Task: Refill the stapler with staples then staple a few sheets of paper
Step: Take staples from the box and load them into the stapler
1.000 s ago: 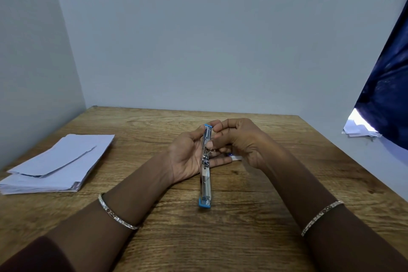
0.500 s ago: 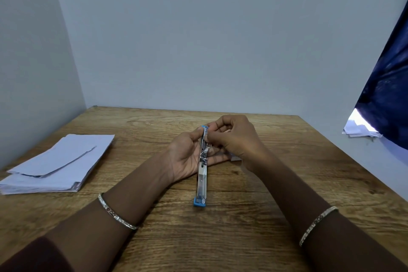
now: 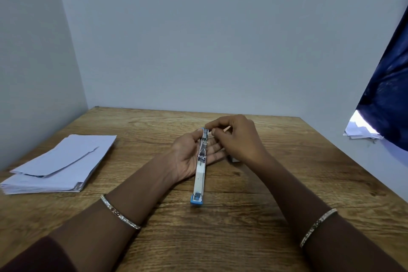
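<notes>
Change: since half a second ago our right hand (image 3: 239, 139) has slid a touch farther along the stapler's far end, and the stapler (image 3: 199, 170) has barely shifted; the paper stays put.
Stapler: opened out flat into one long, narrow strip, running from our left palm toward us, its near blue end resting on the table (image 3: 220, 238).
Left hand (image 3: 194, 157): palm up under the far half of the stapler, fingers (image 3: 215, 150) loosely spread beneath it and the thumb closed against its left side, so this hand holds the stapler.
Right hand: fingers (image 3: 215, 131) drawn narrow together in a pinch at the stapler's far tip; we cannot tell whether staples sit between them.
Small box (image 3: 235, 159): a pale corner shows just under our right hand, mostly hidden.
Paper (image 3: 64, 165): a loose white stack lying flat, well apart to the left, top sheet askew.
Materials: stapler is shiny metal channel with pale plastic body and blue end caps; table is matte wood with strong grain.
Bangles: a thin silver one on each wrist, left (image 3: 120, 213) and right (image 3: 318, 226).
</notes>
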